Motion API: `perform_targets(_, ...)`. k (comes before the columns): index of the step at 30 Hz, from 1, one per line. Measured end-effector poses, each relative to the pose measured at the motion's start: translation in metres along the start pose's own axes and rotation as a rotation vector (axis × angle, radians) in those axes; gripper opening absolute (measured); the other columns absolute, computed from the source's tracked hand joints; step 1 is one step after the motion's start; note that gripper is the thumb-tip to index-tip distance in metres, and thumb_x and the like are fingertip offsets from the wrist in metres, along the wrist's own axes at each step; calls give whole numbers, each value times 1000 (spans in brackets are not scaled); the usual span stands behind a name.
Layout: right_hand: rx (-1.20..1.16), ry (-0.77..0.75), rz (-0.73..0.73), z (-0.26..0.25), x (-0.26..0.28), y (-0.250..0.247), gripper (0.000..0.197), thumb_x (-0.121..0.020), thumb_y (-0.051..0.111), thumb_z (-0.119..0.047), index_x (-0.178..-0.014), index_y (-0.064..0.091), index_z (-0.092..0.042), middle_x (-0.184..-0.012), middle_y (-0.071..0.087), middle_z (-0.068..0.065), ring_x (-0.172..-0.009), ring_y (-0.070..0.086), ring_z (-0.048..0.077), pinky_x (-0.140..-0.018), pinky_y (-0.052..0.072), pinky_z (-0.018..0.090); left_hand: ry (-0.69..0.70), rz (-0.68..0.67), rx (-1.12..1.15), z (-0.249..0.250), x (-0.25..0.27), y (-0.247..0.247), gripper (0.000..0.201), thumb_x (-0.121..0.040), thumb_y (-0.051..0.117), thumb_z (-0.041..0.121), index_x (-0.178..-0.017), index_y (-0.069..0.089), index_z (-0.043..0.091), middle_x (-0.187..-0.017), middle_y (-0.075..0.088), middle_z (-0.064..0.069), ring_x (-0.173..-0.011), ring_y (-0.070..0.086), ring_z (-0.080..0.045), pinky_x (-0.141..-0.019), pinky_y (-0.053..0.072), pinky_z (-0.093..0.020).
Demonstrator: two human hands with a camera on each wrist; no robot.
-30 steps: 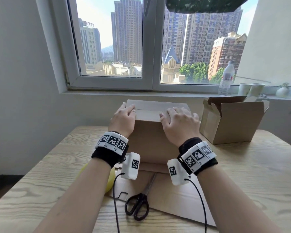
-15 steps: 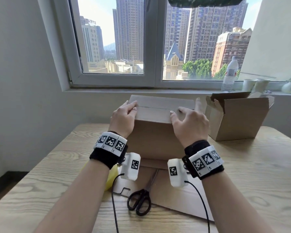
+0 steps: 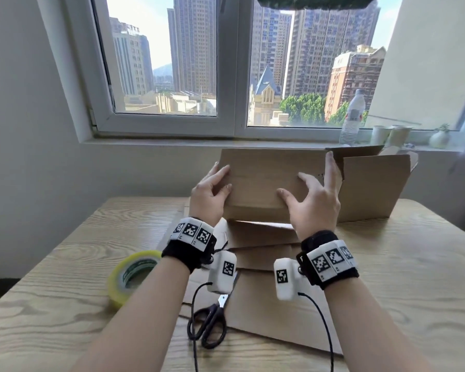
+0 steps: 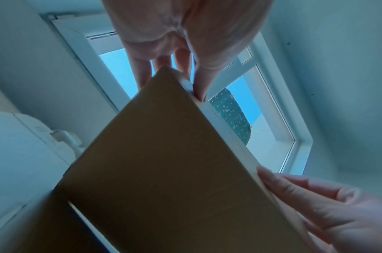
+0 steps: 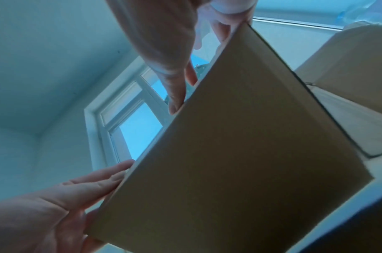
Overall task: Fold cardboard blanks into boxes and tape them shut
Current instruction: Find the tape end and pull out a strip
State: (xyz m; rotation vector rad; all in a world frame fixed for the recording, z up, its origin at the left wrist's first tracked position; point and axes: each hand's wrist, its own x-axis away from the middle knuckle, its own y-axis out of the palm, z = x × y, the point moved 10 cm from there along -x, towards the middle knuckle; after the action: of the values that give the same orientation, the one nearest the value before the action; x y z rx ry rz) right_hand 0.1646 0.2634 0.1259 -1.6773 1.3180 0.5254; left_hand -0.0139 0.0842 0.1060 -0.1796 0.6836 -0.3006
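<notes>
Closed cardboard box [image 3: 263, 181] is held up off the wooden table [image 3: 65, 264], tilted w/ a broad face toward the head cam, window side of the table.

Left hand [image 3: 208, 196] is on the box's left end — fingers [image 3: 220, 170] wrapped round the left edge, thumb [image 3: 224, 190] on the near face. In the left wrist view the thumb tip [image 4: 200, 89] presses the box edge and the other fingers sit behind the corner, fairly close together.

Right hand [image 3: 313, 204] is on the right end, fingers spread wide: thumb and index on the near face, one finger [image 3: 330, 170] extended up along the right edge. Right wrist view shows the thumb [image 5: 174, 92] against the edge, other fingers over the far corner.

Open box [image 3: 371, 189] stands just right of and behind the held box, flaps up. Flat cardboard blanks [image 3: 266, 299] lie on the table under the wrists; black scissors [image 3: 208, 323] rest on their near left edge. Yellow tape roll [image 3: 132, 275] sits left of the blanks, near the left forearm. Water bottle [image 3: 352, 116] + paper cups [image 3: 389, 135] on the windowsill.
</notes>
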Motion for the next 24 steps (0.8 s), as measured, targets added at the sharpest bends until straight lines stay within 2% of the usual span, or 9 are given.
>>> perform_targets(2,19,31,-36,14,6,7,47,-75,85,-37,-111,70,-10,-165,13,1,-138,42,26,-101,48,44,-5,11,-24,-4,4,10,47,-88,68,4,-132,62,21,-149,46,3,-135,44,-10,-117,30,-29)
perform_targets(5,54,90,-90,31,17,15,44,-73,87,-35,-104,66,-12,-165,10,3,-125,54,33,-98,50,41,-33,-7,-33,-10,12,23,48,-89,65,0,-133,61,20,-151,43,4,-137,39,-4,-115,25,-16)
perform_targets(8,99,166,-159,49,29,26,44,-71,88,-28,-99,58,-12,-165,7,8,-119,56,38,-96,49,40,-90,-48,-58,-26,23,35,48,-88,66,1,-132,61,21,-150,44,3,-138,41,-8,-116,30,-26)
perform_targets(11,175,219,-263,61,44,41,42,-73,85,-26,-99,56,-10,-165,-1,13,-124,51,38,-96,46,37,-162,-119,-65,-43,35,46,49,-88,67,3,-133,60,19,-151,43,3,-137,43,-12,-115,32,-30)
perform_targets(15,230,278,-356,72,64,56,48,-77,82,-31,-106,50,-10,-163,-11,10,-132,44,36,-94,47,38,-274,-179,-77,-64,49,56,51,-87,65,1,-135,58,15,-152,41,1,-139,41,-14,-117,29,-26)
perform_targets(18,221,328,-426,78,75,66,53,-79,79,-34,-113,47,-10,-162,-8,16,-135,40,38,-103,44,41,-380,-246,-42,-78,59,66,58,-86,66,1,-141,50,8,-153,40,-4,-140,40,-22,-118,30,-35)
perform_targets(20,225,375,-449,78,80,66,54,-80,76,-35,-117,46,-11,-162,-4,21,-135,39,39,-106,42,42,-411,-274,-63,-80,63,67,62,-86,68,5,-144,46,9,-151,43,-6,-138,42,-23,-117,31,-36)
perform_targets(22,247,378,-424,73,79,60,56,-80,75,-36,-122,45,-12,-161,-3,23,-138,33,41,-109,38,46,-434,-264,-97,-79,63,59,58,-86,69,9,-141,49,13,-142,52,-9,-131,50,-26,-113,37,-37)
perform_targets(24,254,359,-394,60,74,52,59,-81,73,-36,-128,44,-14,-161,-3,24,-144,20,41,-114,30,49,-464,-239,-117,-79,61,46,51,-85,71,11,-134,57,16,-132,59,-10,-124,56,-28,-108,42,-36)
